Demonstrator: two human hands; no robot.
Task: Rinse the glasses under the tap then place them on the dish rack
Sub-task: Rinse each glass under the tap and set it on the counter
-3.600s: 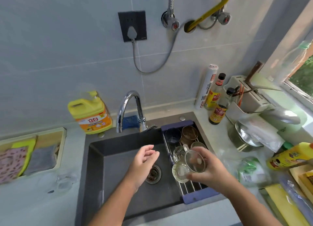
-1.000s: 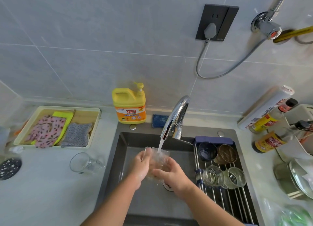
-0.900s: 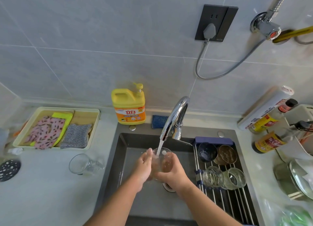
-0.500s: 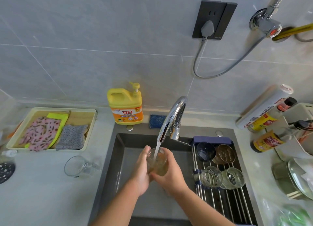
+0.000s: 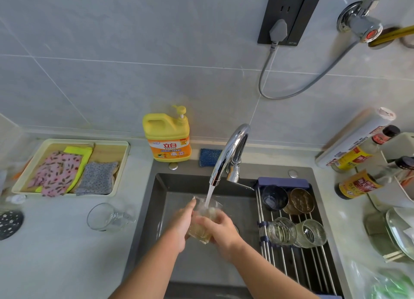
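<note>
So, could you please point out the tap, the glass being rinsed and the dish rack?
tap (image 5: pixel 233 148): head view, curved chrome neck.
glass (image 5: pixel 205 218): head view, wall between the hands.
dish rack (image 5: pixel 291 265): head view, bare steel bars.

My hands (image 5: pixel 181 222) cover most of the glass (image 5: pixel 207 209); lower right, the dish rack (image 5: pixel 291 262) runs off the frame.

glass (image 5: pixel 207 218) under tap (image 5: pixel 228 155), in sink (image 5: pixel 161 193) | dish rack (image 5: pixel 291 254) right
</note>
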